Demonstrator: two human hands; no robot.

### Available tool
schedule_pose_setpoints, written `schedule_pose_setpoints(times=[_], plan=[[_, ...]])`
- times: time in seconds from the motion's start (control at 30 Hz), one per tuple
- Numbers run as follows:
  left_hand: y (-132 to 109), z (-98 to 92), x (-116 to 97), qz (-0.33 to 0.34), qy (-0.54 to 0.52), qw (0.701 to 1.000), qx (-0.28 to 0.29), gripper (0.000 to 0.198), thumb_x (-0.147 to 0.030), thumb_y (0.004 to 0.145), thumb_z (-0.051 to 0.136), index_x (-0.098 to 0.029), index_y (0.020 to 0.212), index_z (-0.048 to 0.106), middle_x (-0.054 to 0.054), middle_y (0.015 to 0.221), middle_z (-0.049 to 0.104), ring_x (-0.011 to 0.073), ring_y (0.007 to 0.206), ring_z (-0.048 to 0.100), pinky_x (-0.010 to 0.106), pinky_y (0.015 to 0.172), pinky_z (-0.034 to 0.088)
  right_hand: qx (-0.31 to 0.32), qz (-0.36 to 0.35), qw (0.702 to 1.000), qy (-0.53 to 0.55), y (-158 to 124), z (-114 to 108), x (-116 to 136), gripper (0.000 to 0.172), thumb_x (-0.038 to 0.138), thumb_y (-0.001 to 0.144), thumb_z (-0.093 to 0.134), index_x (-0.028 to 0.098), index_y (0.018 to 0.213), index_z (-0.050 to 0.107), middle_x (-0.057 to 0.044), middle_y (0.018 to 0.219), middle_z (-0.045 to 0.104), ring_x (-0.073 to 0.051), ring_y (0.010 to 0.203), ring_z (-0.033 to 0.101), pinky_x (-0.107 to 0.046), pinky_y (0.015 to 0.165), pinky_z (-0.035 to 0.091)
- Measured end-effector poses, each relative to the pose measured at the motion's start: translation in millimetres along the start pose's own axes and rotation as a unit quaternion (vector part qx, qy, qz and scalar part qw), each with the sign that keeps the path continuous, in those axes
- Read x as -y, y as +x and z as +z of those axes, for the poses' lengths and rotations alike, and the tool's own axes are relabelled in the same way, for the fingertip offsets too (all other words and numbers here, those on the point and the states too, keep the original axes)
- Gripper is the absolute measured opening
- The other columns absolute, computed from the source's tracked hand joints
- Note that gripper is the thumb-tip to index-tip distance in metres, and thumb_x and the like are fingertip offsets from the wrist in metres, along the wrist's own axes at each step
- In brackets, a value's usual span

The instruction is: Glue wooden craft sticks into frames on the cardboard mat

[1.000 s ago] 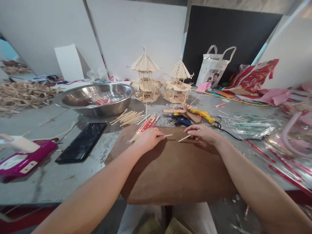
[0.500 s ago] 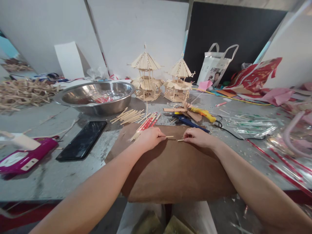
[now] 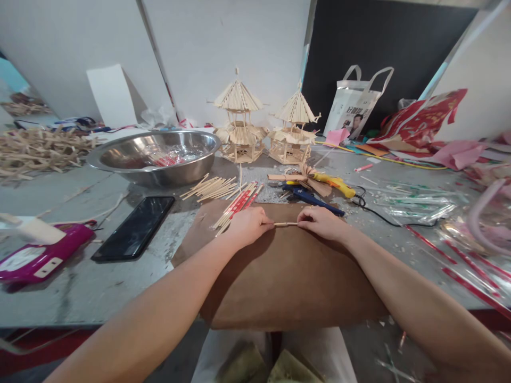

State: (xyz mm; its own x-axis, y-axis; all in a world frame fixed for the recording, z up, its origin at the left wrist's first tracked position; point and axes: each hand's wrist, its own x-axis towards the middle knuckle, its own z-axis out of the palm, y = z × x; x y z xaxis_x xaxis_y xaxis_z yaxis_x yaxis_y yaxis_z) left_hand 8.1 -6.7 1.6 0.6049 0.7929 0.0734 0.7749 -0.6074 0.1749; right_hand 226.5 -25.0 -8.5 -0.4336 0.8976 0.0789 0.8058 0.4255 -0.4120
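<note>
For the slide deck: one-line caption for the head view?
Left hand and right hand pinch wooden sticks tip to tip over a brown board; stick pagodas, steel bowl and phone beyond.

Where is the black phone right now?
In the head view, the black phone lies on the grey table to the person's left, beside the brown board and in front of the steel bowl.

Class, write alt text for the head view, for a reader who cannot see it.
The left hand and right hand hold thin sticks end to end over a brown board. Behind lie a stick pile, a bowl, a phone and two pagodas.
</note>
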Motion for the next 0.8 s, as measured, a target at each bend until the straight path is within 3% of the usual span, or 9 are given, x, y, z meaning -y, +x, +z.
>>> schedule_pose_setpoints(times=[0.8], plan=[[1.4,-1.8,-3.8,-0.008,0.020,1.000,0.018,0.025,-0.036,0.077,0.042,-0.029,0.078,0.066,0.000,0.076,0.056,0.0124,0.066,0.050,0.023,0.054,0.031,-0.002,-0.012,1.000,-0.002,0.6,1.4,-0.7,0.015,0.025,0.074,0.046,0.017,0.076,0.060,-0.003,0.078,0.061,-0.014,0.073,0.053,-0.025,0.067,0.038]])
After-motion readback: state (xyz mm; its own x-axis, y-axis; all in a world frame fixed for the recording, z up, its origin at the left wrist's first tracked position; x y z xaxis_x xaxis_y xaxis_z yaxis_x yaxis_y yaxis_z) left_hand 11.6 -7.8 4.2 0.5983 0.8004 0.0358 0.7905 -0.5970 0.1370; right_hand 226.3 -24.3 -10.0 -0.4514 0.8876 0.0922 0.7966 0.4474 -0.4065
